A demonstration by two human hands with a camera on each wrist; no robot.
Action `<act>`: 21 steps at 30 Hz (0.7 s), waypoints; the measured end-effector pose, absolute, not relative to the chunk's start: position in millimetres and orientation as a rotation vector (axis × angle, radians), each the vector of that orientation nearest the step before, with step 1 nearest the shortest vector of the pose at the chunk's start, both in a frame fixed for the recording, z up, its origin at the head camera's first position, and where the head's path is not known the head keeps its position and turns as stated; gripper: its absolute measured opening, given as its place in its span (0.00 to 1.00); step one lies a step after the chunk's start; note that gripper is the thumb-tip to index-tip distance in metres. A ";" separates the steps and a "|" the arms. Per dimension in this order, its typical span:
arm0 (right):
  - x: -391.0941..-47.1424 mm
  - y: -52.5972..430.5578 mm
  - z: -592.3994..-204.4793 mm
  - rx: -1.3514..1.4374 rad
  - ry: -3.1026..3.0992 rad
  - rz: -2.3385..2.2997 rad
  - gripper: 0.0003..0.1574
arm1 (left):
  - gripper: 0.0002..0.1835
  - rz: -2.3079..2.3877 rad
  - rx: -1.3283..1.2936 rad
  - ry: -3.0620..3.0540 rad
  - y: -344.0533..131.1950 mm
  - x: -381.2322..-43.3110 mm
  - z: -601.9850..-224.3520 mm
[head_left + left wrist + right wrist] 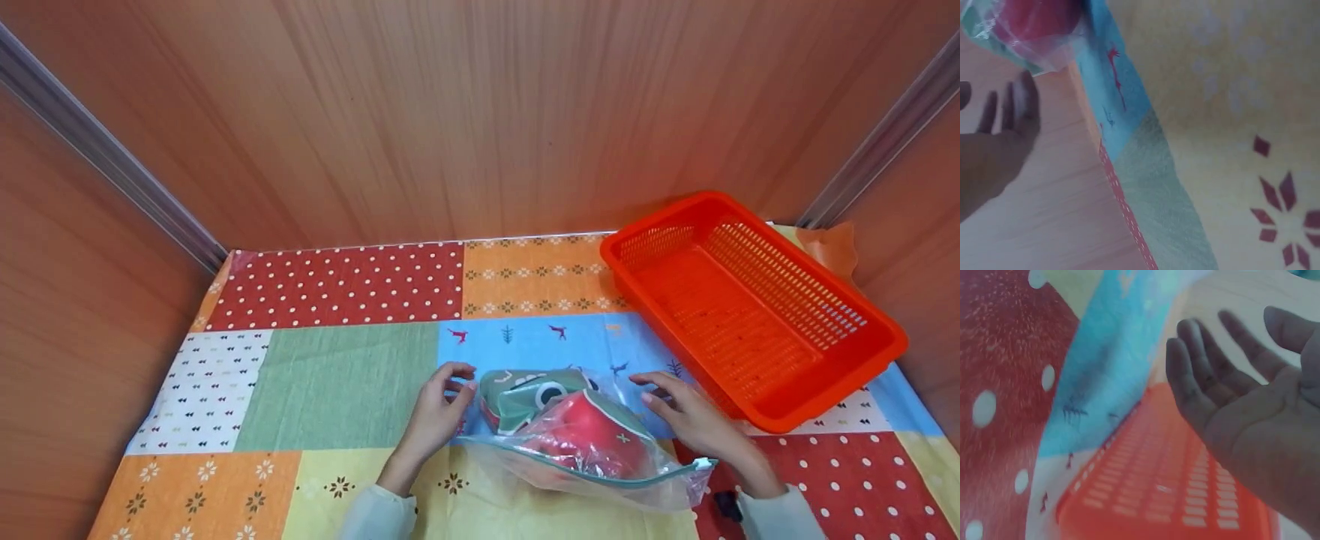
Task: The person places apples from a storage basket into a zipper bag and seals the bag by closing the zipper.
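A clear zip bag (517, 465) with a green zip edge and a white slider lies at the front middle of the cloth. Inside it show a green pouch-like item (499, 390) with cartoon eyes and a red item with a green part (592, 435), their exact kind blurred by the plastic. My left hand (442, 405) hovers just left of the bag, fingers loosely bent and nothing in them. On the bag's right side is my right hand (686, 416), relaxed, fingers pointing inward. In the left wrist view, the bag (1044, 50) appears beyond the fingertips.
An orange-red perforated plastic basket (750, 315) stands at the right, close behind my right hand. A patchwork-print cloth (337, 382) covers the table. Wood-grain panels (450, 112) rise at the back and both sides. A small black object (727, 505) is by the right sleeve.
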State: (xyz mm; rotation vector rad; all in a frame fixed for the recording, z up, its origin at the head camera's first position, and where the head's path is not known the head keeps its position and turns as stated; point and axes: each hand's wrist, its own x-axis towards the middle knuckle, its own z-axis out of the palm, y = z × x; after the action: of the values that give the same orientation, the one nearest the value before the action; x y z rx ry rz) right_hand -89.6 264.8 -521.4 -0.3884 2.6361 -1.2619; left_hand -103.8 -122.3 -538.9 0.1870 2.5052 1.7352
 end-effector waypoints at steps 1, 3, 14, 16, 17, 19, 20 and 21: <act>-92.4 261.9 -524.1 -0.381 2.652 -1.255 0.24 | 0.17 1.684 0.164 2.536 -120.6 -106.4 -540.4; -98.4 255.9 -528.6 -0.353 2.673 -1.230 0.27 | 0.19 1.605 0.133 2.574 -117.4 -110.9 -542.1; -128.6 236.3 -540.2 -0.295 2.693 -1.174 0.17 | 0.15 1.488 0.121 2.463 -113.9 -129.4 -544.5; -130.7 236.2 -540.7 -0.271 2.701 -1.147 0.13 | 0.13 1.508 0.114 2.431 -115.3 -130.6 -545.1; -131.7 236.0 -541.5 -0.261 2.703 -1.133 0.11 | 0.13 1.519 0.111 2.415 -116.0 -130.8 -545.8; -133.9 235.4 -543.6 -0.248 2.707 -1.111 0.07 | 0.12 1.544 0.110 2.390 -117.2 -131.4 -546.7; -135.1 234.9 -544.5 -0.248 2.709 -1.108 0.06 | 0.11 1.553 0.114 2.385 -117.6 -131.6 -546.8; -135.9 234.4 -545.1 -0.245 2.713 -1.102 0.05 | 0.11 1.564 0.120 2.382 -117.9 -131.8 -547.0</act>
State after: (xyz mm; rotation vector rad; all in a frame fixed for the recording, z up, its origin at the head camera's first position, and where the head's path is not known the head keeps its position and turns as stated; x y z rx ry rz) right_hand -135.9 234.4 -545.1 -0.2448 2.7135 -1.1015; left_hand -131.8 -117.9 -547.0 0.1204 2.3815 1.5637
